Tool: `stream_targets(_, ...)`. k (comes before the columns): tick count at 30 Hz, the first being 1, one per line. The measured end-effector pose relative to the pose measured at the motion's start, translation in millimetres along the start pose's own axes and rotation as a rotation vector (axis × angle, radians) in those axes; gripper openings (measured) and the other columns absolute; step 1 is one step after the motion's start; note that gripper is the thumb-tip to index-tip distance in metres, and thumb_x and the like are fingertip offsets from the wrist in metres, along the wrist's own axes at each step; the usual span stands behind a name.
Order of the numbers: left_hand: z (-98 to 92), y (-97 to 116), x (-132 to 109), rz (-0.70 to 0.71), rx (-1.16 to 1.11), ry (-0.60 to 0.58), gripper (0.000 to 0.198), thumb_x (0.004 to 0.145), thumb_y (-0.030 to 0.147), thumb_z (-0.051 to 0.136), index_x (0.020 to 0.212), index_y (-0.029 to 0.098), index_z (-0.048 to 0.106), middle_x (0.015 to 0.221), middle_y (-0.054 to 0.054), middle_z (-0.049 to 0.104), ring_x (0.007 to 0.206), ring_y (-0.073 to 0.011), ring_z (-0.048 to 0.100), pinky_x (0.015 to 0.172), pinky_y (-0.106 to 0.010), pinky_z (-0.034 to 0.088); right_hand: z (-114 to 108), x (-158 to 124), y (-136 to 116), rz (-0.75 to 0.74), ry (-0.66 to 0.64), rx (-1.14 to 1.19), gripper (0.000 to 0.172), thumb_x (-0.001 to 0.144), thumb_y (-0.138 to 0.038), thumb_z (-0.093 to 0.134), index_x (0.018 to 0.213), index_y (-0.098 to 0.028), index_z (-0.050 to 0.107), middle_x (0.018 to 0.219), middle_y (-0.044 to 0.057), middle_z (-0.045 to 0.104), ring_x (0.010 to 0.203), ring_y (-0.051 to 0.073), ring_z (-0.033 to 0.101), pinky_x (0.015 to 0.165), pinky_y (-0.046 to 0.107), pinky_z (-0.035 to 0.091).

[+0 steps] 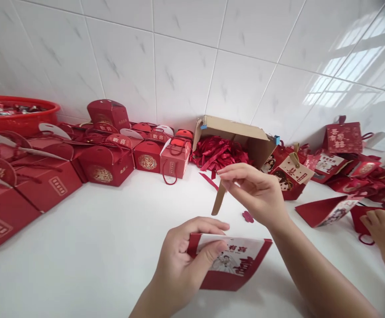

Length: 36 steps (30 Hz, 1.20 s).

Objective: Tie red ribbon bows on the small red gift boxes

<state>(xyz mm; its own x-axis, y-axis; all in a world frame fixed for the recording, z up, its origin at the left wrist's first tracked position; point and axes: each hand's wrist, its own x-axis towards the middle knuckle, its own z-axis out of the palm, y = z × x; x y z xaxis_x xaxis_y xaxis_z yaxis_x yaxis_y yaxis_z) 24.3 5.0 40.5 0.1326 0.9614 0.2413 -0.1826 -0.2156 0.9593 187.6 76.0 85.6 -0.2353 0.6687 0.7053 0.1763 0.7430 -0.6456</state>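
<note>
My left hand [188, 260] grips a small red gift box [235, 280] by its left side, thumb on the white printed front. Above the box, my right hand [258, 192] pinches one end of a brown strap [218, 201], which hangs down from the fingertips, apart from the box. A small dark pink flower-shaped piece [248, 216] lies on the table below my right hand. Just behind that hand, red ribbons [220, 150] spill from an open cardboard box [235, 126].
Rows of red gift boxes [106, 161] stand along the left, with a red basin [23, 119] of wrapped items behind. More red bags [331, 165] crowd the right. Another person's hand [383, 225] touches a red piece at the right edge. A tiled wall [185, 75] closes the back.
</note>
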Motion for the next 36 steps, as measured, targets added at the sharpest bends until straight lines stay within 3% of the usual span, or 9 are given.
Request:
stream_targets(4, -5.4, -3, -1, 0.013, 0.045, -0.029, 0.011, 0.081, 0.03, 0.068, 0.079, 0.02, 0.071, 0.129, -0.008, 0.062, 0.1, -0.0229, 0.069, 0.066, -0.022, 0.056, 7, -9, -3, -0.027, -0.009, -0.041, 0.03, 0.081, -0.005, 0.064, 0.101, -0.026, 0.071, 0.087, 0.002, 0.072, 0.08, 0.016, 0.065, 0.071, 0.033, 0.055)
stream_targets(8, -10.5, -7, 0, 0.098, 0.109, -0.079, 0.005, 0.083, 0.027, 0.067, 0.084, 0.022, 0.07, 0.139, -0.006, 0.053, 0.111, -0.0238, 0.065, 0.074, -0.023, 0.057, 9, -13, -6, -0.077, 0.006, -0.076, 0.033, 0.079, -0.002, 0.064, 0.101, -0.025, 0.071, 0.085, 0.002, 0.073, 0.077, 0.016, 0.067, 0.068, 0.032, 0.055)
stream_targets(13, -12.0, -10, 0, 0.168, 0.157, -0.074, 0.003, 0.084, 0.024, 0.066, 0.086, 0.024, 0.069, 0.14, -0.003, 0.052, 0.13, -0.0222, 0.05, 0.089, -0.022, 0.053, 7, -14, -7, -0.075, -0.009, -0.101, 0.027, 0.078, -0.002, 0.063, 0.096, -0.022, 0.071, 0.079, 0.003, 0.072, 0.069, 0.017, 0.066, 0.064, 0.035, 0.055)
stream_targets(17, -12.0, -12, -1, 0.183, 0.167, -0.089, 0.003, 0.084, 0.023, 0.066, 0.086, 0.025, 0.068, 0.138, -0.004, 0.052, 0.134, -0.0231, 0.045, 0.086, -0.022, 0.054, 8, -13, -10, -0.094, -0.008, -0.129, 0.023, 0.076, -0.002, 0.064, 0.089, -0.019, 0.071, 0.073, 0.004, 0.071, 0.065, 0.018, 0.066, 0.058, 0.033, 0.052)
stream_targets(25, -12.4, -13, 0, 0.207, 0.188, -0.061, 0.002, 0.084, 0.024, 0.066, 0.085, 0.025, 0.068, 0.128, -0.006, 0.055, 0.131, -0.0225, 0.047, 0.083, -0.02, 0.053, 9, -12, -8, -0.119, -0.076, -0.111, 0.024, 0.074, 0.001, 0.062, 0.086, -0.019, 0.07, 0.071, 0.002, 0.07, 0.064, 0.015, 0.066, 0.06, 0.031, 0.053)
stream_targets(31, -11.6, -12, 1, 0.16, 0.165, -0.037, 0.006, 0.084, 0.027, 0.066, 0.082, 0.022, 0.069, 0.114, -0.008, 0.055, 0.118, -0.0234, 0.055, 0.068, -0.019, 0.055, 3, -9, -3, -0.178, -0.225, -0.115, 0.022, 0.075, -0.001, 0.066, 0.086, -0.019, 0.072, 0.081, 0.005, 0.073, 0.072, 0.015, 0.069, 0.062, 0.027, 0.055)
stream_targets(36, -11.7, -12, 2, 0.167, 0.177, -0.023, 0.008, 0.084, 0.028, 0.066, 0.081, 0.022, 0.069, 0.107, -0.008, 0.053, 0.114, -0.022, 0.056, 0.07, -0.02, 0.056, 2, -9, -1, -0.126, -0.263, -0.049, 0.021, 0.075, -0.002, 0.067, 0.085, -0.019, 0.073, 0.079, 0.004, 0.072, 0.07, 0.014, 0.068, 0.061, 0.025, 0.055)
